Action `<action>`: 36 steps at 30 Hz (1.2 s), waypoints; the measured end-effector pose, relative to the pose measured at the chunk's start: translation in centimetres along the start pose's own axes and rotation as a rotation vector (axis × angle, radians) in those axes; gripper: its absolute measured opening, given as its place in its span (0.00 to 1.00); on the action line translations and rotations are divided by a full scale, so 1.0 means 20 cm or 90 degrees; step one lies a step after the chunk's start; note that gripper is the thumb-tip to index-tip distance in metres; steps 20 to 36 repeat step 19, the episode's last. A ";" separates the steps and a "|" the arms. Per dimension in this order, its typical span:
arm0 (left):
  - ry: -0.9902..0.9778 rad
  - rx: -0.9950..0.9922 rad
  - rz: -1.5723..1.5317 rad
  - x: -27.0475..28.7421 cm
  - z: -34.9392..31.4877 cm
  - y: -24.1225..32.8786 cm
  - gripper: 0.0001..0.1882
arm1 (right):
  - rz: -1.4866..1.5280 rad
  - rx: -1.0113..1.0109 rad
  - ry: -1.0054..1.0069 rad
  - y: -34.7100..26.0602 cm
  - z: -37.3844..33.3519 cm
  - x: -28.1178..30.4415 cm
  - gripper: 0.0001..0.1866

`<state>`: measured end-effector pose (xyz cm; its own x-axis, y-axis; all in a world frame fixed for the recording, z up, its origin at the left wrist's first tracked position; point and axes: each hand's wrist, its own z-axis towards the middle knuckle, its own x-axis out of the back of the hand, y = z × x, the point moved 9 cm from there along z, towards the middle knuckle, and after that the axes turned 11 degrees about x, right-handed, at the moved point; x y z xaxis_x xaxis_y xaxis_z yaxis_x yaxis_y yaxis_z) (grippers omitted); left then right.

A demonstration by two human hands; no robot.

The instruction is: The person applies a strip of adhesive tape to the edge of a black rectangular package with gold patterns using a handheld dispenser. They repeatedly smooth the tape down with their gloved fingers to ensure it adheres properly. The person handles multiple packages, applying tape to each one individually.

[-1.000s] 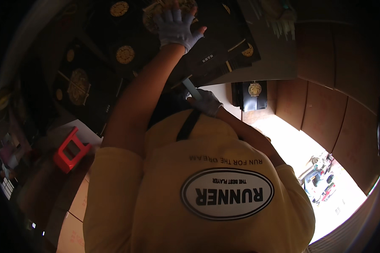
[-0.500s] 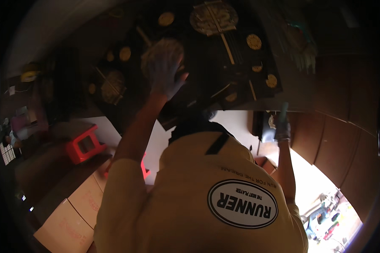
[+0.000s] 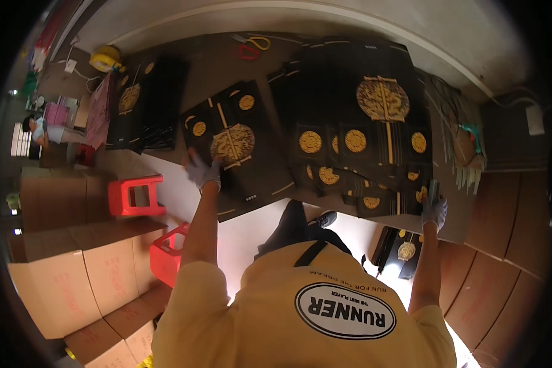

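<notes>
A black sheet or flat panel (image 3: 254,178) with a gold dragon medallion and round gold motifs lies askew on the dark table, left of the middle. My left hand (image 3: 202,170), in a pale glove, is at its left edge with thumb and fingers apart; it grips nothing that I can see. At the table's near right edge my gloved right hand (image 3: 434,213) is closed around a short grey bar-like tool (image 3: 434,189), its exact kind unclear. Just left of that hand, black sheets with gold prints (image 3: 349,104) lie in an uneven, overlapping pile.
Yellow-and-red-handled scissors (image 3: 256,44) lie at the table's back. More black printed pieces (image 3: 144,101) are at the far left. Thin strips (image 3: 466,159) and cables lie right. Red stools (image 3: 137,195) and cardboard boxes (image 3: 73,270) stand left; boxes (image 3: 494,214) also stand right. A person (image 3: 38,129) is far left.
The view has shifted and become brighter and sharper. My left hand has gone from on top of a sheet's medallion to the sheet's left edge. My right hand still holds the grey tool.
</notes>
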<state>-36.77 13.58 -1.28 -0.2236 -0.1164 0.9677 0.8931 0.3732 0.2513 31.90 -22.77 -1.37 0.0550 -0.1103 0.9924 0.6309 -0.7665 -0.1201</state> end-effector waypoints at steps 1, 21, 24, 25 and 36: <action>-0.079 0.202 -0.051 -0.08 0.01 -0.19 0.42 | -0.040 0.000 0.013 0.03 -0.01 -0.02 0.36; -0.462 0.162 -0.517 -0.16 -0.01 -0.72 0.26 | 0.314 0.585 -0.085 -2.47 -1.05 0.06 0.26; -0.462 0.162 -0.517 -0.16 -0.01 -0.72 0.26 | 0.314 0.585 -0.085 -2.47 -1.05 0.06 0.26; -0.462 0.162 -0.517 -0.16 -0.01 -0.72 0.26 | 0.314 0.585 -0.085 -2.47 -1.05 0.06 0.26; -0.462 0.162 -0.517 -0.16 -0.01 -0.72 0.26 | 0.314 0.585 -0.085 -2.47 -1.05 0.06 0.26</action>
